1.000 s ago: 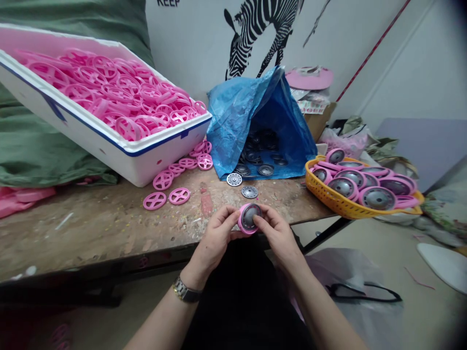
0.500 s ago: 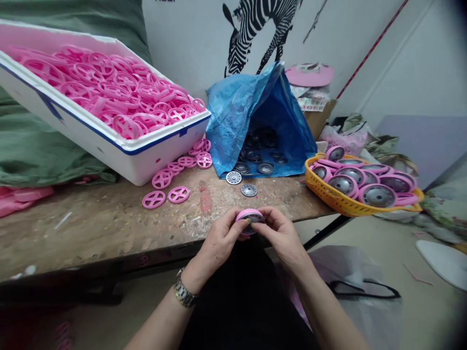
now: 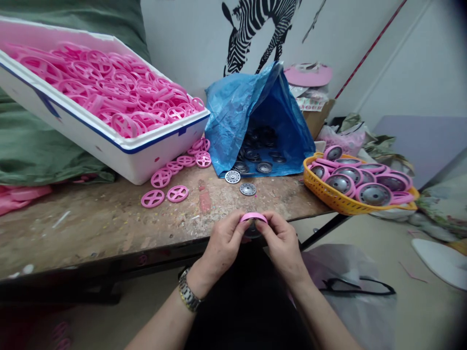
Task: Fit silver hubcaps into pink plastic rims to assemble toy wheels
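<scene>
Between my two hands, at the bench's front edge, is a toy wheel (image 3: 254,217) with a pink rim and a dark grey hubcap. My left hand (image 3: 225,241) is closed on its left side, and my right hand (image 3: 283,241) grips the right side. Both thumbs press on the grey face, which is partly hidden by them. The wheel is tilted so its pink edge faces up. Just beyond my hands lie two loose grey hubcaps, one nearer (image 3: 248,189) and one farther (image 3: 232,177). Loose pink spoked rims (image 3: 178,193) lie to the left.
A white foam box (image 3: 164,143) heaped with pink rims stands back left on the worn wooden bench (image 3: 109,218). An open blue bag (image 3: 228,112) holds more hubcaps. At the right edge sits a yellow basket (image 3: 328,199) full of pink-and-grey wheels. A zebra picture covers the wall.
The wheel has tipped in my hands, from its grey face showing to its pink edge turned up. Both thumbs have come onto the hubcap, and my hands have moved slightly down.
</scene>
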Demonstrator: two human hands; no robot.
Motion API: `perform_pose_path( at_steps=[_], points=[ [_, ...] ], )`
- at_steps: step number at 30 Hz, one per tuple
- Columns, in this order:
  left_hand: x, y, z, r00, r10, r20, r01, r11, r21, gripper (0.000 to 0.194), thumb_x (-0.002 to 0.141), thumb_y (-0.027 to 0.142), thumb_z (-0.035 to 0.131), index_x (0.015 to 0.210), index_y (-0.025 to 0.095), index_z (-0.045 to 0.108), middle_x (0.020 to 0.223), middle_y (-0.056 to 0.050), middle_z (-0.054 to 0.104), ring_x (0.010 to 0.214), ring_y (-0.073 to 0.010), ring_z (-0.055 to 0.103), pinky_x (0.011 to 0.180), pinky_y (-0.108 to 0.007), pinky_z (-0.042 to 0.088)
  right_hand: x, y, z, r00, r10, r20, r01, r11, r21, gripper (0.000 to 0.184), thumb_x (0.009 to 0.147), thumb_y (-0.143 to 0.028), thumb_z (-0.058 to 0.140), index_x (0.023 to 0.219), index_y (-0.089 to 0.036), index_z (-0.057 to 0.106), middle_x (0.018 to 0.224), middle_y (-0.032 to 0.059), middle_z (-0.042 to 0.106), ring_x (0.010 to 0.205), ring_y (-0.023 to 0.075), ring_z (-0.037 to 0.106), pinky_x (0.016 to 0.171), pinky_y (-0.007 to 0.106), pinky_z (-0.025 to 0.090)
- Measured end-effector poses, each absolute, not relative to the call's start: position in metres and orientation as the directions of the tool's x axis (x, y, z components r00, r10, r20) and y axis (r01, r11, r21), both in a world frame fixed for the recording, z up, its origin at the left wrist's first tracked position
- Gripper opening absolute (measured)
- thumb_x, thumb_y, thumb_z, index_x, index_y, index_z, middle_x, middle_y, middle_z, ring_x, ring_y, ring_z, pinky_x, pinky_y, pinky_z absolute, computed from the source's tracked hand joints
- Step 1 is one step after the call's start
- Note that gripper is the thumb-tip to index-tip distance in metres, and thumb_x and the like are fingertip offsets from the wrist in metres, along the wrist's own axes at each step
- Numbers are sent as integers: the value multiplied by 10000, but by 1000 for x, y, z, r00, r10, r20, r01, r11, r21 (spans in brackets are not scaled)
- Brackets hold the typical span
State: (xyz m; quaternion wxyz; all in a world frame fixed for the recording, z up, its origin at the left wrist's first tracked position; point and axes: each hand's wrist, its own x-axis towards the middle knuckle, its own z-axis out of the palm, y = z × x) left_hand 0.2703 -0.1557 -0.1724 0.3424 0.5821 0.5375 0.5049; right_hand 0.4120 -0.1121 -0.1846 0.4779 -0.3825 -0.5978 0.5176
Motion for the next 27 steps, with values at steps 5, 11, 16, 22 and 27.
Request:
perform_pose_path(
  at_steps=[5, 11, 16, 22, 27],
  points=[
    [274, -155, -173, -71, 981, 179, 245, -156, 957, 285, 982, 407, 463, 984, 173, 626, 873, -34, 603, 746, -159, 608, 605, -245, 531, 414, -108, -189, -258, 955, 146, -71, 132, -989, 199, 830, -400, 679, 821, -201, 697, 743, -8, 659, 725, 159, 581, 681, 265, 446],
    [273, -155, -171, 0, 997, 80, 302, -76, 950, 312, 932, 268, 529, 1235, 195, 532, 911, -7, 618, 628, -115, 621, 631, -263, 542, 416, -97, -189, -298, 953, 61, -171, 9, -985, 212, 778, -396, 723, 842, -197, 695, 773, -6, 691, 739, 156, 600, 721, 271, 462],
    [273, -156, -174, -41, 998, 43, 197, -34, 980, 318, 926, 303, 526, 1219, 180, 521, 787, 13, 611, 578, -120, 619, 556, -243, 531, 415, -103, -182, -374, 925, 73, -191, 0, -982, 140, 770, -267, 699, 895, -208, 676, 812, -25, 680, 775, 148, 610, 749, 263, 474],
    [281, -153, -176, -66, 991, 119, 247, -100, 964, 332, 932, 308, 495, 1229, 164, 523, 652, 42, 582, 525, -121, 594, 551, -243, 520, 423, -105, -177, -345, 932, 115, -157, 63, -986, 122, 803, -244, 657, 919, -210, 666, 818, -29, 670, 779, 147, 610, 745, 260, 484],
    [290, -150, -176, -72, 992, 102, 264, -80, 961, 471, 916, 387, 524, 1334, 173, 494, 954, -51, 665, 671, -152, 656, 624, -294, 578, 443, -99, -164, -402, 897, 183, 50, 221, -974, 120, 882, -271, 597, 938, -213, 685, 874, -11, 689, 845, 163, 623, 781, 274, 479]
  ],
)
